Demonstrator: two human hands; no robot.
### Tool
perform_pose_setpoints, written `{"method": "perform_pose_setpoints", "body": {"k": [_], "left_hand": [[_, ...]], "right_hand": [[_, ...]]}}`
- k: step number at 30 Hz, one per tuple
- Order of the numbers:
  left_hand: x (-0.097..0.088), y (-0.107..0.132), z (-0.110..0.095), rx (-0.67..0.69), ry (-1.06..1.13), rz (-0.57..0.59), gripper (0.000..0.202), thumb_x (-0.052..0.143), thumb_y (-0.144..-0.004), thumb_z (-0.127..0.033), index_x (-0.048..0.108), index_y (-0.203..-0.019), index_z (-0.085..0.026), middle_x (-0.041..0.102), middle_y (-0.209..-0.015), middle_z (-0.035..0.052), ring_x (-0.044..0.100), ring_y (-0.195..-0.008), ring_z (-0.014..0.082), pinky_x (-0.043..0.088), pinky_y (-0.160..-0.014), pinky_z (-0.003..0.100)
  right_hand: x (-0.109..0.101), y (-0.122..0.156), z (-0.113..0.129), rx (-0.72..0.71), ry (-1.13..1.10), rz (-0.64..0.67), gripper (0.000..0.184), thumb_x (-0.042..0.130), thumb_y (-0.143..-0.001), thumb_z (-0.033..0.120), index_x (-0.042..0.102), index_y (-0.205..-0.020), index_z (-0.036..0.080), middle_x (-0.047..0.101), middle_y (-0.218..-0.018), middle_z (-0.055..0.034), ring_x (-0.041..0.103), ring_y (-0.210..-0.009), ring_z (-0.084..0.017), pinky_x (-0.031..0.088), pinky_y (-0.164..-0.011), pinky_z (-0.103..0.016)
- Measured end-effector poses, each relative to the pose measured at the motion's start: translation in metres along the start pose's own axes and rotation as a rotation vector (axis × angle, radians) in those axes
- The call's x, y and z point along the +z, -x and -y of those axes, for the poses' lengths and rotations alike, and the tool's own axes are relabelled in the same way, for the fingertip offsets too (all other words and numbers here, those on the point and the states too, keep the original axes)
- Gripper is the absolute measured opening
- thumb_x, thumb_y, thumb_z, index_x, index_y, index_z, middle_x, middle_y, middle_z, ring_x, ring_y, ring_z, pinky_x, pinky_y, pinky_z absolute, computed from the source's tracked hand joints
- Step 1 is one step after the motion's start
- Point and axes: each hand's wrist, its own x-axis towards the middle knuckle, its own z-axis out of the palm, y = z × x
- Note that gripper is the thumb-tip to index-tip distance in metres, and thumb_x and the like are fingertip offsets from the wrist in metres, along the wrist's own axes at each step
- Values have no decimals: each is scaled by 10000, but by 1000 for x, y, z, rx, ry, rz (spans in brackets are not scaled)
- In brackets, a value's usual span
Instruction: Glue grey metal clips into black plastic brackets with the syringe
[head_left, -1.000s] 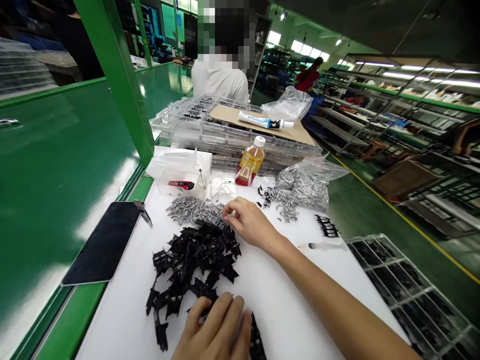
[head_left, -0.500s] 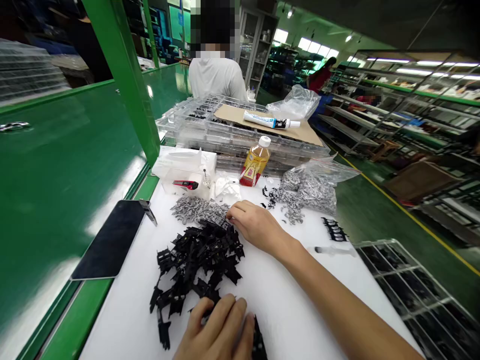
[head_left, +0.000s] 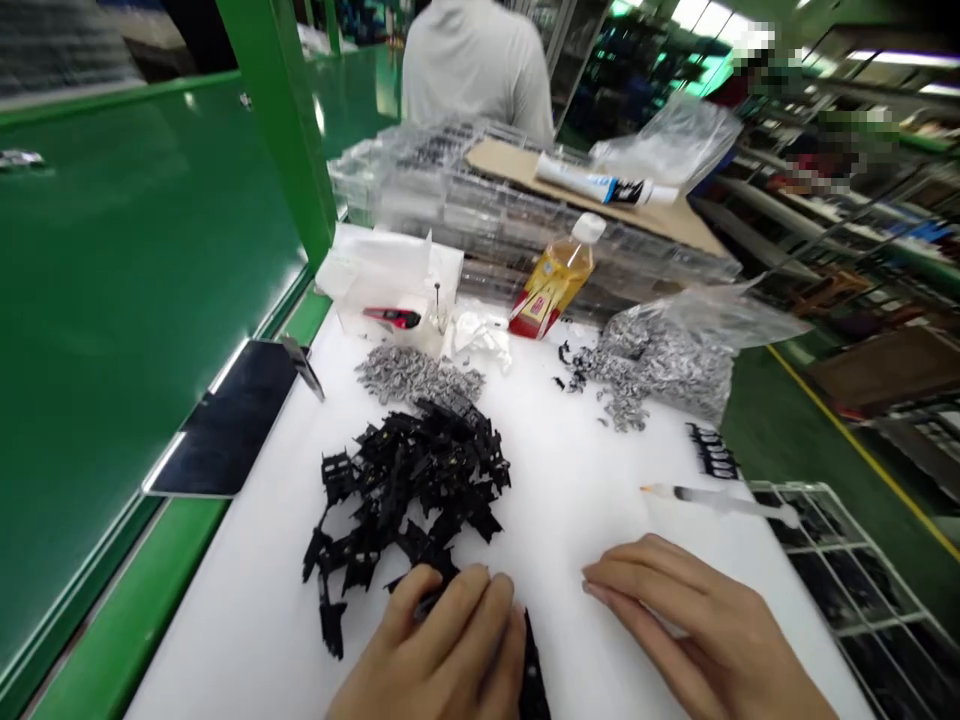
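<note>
I see the left hand's (head_left: 450, 645) fingers curled round a black plastic strip (head_left: 533, 672), the right hand's (head_left: 712, 620) fingers close together, any hold unclear; from the left hand, tangled black plastic parts (head_left: 412, 485) lie at eleven o'clock, small grey pieces (head_left: 417, 376) at twelve, a slim clear syringe (head_left: 720, 499) at two

A green post (head_left: 281, 120) stands upper left, bright windows (head_left: 705, 16) and shelving (head_left: 766, 232) upper right, green floor (head_left: 784, 445) at right.
</note>
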Motion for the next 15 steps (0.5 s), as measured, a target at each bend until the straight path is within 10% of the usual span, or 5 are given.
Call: {"method": "perform_pose_setpoints", "body": {"k": [6,15], "left_hand": [[-10,-11,-6,-98,128,78,292,674,-1010,-425,779,-1112,-173,777,-1183,57,642,-1144,233,393,-1018,418],[-15,-12,-7,-83,160,139,330,638,-1032,-425,780,-1160,-156,784,-1236,83,636,-1174,254,368,-1018,457]], "right_hand": [[22,32,-5,241,-161,-75,127,665,-1012,191,696,-1088,288,708,-1029,-16,718,-897,-124,598,-635,-140],[12,27,-6,177,-101,-2,192,629,-1021,141,680,-1139,283,692,-1076,-29,694,-985,-128,617,-758,-155]]}}
